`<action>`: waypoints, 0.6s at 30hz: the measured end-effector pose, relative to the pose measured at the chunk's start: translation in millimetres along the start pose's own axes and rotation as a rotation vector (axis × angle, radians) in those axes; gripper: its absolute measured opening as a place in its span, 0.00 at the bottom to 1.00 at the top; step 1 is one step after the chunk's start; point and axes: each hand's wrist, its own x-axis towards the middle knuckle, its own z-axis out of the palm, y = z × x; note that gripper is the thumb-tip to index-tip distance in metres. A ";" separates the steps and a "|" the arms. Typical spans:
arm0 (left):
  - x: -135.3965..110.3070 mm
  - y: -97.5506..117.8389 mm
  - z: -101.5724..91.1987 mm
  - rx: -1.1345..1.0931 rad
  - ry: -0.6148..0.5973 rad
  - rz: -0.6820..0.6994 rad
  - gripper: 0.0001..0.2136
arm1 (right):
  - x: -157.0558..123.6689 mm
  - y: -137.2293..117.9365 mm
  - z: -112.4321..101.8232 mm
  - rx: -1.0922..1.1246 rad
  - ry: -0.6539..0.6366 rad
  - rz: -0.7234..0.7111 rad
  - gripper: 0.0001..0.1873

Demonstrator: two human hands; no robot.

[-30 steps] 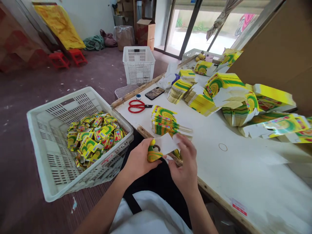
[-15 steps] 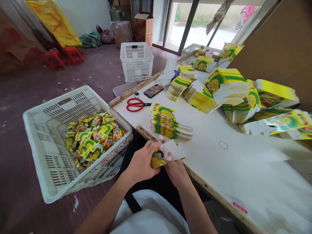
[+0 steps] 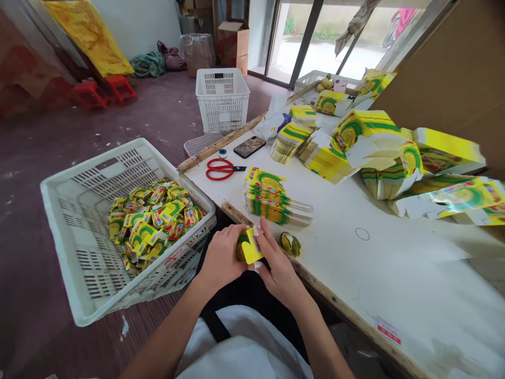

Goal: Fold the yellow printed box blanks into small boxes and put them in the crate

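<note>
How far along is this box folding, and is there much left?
Done: a heap of folded little boxes lies in the white crate. In hand: the left hand and right hand grip one yellow box. Left: a stack of flat cartons beside them, with bigger stacks behind.

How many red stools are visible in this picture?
2. One red stool stands on the floor at far left; the other is just right of it. Others may be hidden.

The white tabletop (image 3: 394, 273) carries a stack of flat cartons (image 3: 272, 199). Red scissors (image 3: 221, 169) lie at its ten o'clock, a phone (image 3: 249, 147) at eleven, heaped yellow cartons (image 3: 355, 152) at two and a rubber band (image 3: 362, 234) at three.
</note>
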 end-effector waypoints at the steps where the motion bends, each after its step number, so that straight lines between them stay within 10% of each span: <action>1: 0.4 -0.1 -2.5 0.013 0.005 0.014 0.25 | 0.8 -1.4 -2.5 -0.011 -0.027 -0.013 0.36; 13: 6.7 8.9 -11.7 0.001 0.015 0.027 0.25 | 12.3 -7.0 -21.5 0.023 -0.101 0.015 0.24; 18: 8.4 -0.2 -7.7 -0.571 0.269 -0.149 0.25 | 22.5 -8.4 -12.6 0.071 -0.018 0.018 0.39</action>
